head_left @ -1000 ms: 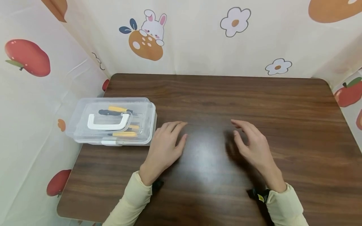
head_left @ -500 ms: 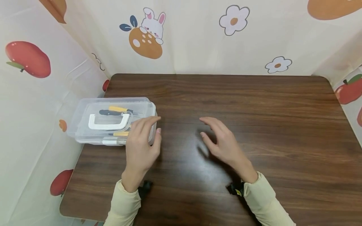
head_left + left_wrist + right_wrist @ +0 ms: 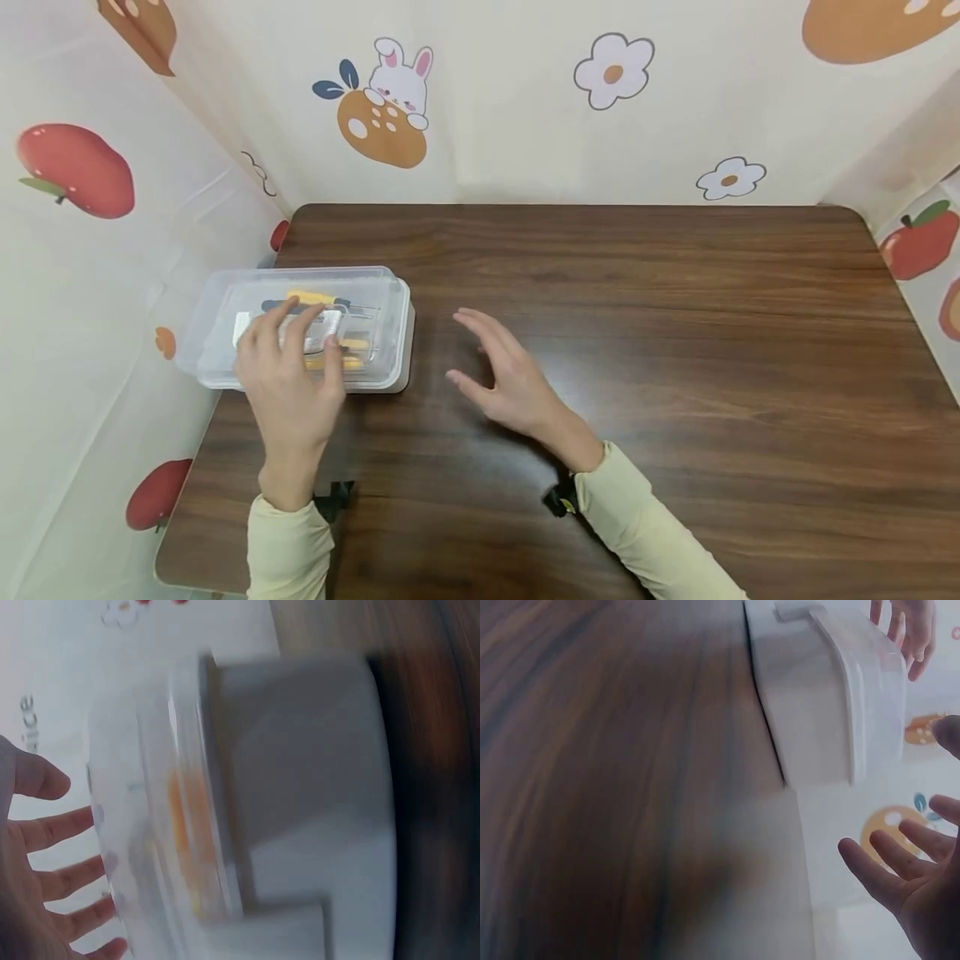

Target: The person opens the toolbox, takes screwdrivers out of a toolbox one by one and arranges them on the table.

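A clear-lidded plastic storage box [image 3: 382,287] sits at the left of the table. Through its lid show yellow-handled tools [image 3: 311,297], their exact kind unclear. My left hand [image 3: 288,392] hovers over the lid with fingers spread loosely, overlapping the white carrying handle [image 3: 332,320] in the head view. In the left wrist view, the blurred box wall [image 3: 315,765] fills the middle, and the left hand's fingertips are right at the lid's edge. My right hand [image 3: 513,387], fingers extended and thumb apart, is to the right of the box, holding nothing.
The dark wood-grain table [image 3: 675,292] extends to the right, with rounded corners. Patterned fabric [image 3: 510,100] with fruit, flowers and a rabbit borders its back and sides. The box stands close to the left side fabric [image 3: 82,292].
Both hands have moved left. The left hand has travelled from beside the box's right end to over its lid and handle, while the right hand has come nearer the box.
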`<move>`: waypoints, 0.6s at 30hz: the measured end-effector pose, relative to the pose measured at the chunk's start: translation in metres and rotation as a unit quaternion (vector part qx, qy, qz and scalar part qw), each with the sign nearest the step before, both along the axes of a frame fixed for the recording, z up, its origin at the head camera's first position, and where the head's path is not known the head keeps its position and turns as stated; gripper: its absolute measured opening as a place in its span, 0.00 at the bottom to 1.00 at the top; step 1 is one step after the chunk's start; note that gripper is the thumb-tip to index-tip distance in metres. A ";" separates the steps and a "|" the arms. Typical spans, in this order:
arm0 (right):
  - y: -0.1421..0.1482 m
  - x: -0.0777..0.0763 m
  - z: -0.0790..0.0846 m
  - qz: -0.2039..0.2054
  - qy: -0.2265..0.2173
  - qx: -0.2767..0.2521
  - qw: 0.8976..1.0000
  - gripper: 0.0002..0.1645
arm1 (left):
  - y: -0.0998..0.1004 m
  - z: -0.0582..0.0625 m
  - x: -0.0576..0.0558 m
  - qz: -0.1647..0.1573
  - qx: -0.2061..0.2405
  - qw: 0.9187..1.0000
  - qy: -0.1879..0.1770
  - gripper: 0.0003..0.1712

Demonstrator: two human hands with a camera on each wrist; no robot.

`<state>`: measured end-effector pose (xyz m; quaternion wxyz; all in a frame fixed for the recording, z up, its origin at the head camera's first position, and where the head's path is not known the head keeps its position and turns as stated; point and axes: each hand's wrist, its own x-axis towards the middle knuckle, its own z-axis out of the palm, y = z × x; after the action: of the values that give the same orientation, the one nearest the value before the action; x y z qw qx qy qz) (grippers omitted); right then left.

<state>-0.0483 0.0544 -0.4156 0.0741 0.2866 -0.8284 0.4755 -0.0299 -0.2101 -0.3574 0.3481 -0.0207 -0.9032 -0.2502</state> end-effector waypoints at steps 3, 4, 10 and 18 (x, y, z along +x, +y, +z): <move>-0.014 -0.001 -0.001 0.007 -0.027 -0.003 1.000 0.46 | -0.019 -0.002 -0.001 0.033 -0.005 0.999 -0.004 0.22; -0.018 -0.002 -0.001 0.007 -0.035 -0.001 0.999 0.47 | -0.026 -0.002 -0.002 0.044 -0.005 0.999 -0.006 0.23; -0.044 -0.004 -0.004 0.002 -0.069 0.020 0.997 0.52 | -0.071 -0.006 -0.005 0.111 -0.008 0.994 -0.018 0.28; -0.064 -0.003 -0.013 0.021 -0.098 0.028 0.995 0.59 | -0.111 -0.017 -0.012 0.161 0.076 0.979 -0.098 0.31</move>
<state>-0.0518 -0.0095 -0.4283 -0.0256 0.2578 -0.8383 0.4797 -0.0415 -0.3213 -0.3742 0.2948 0.1763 -0.9027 -0.2591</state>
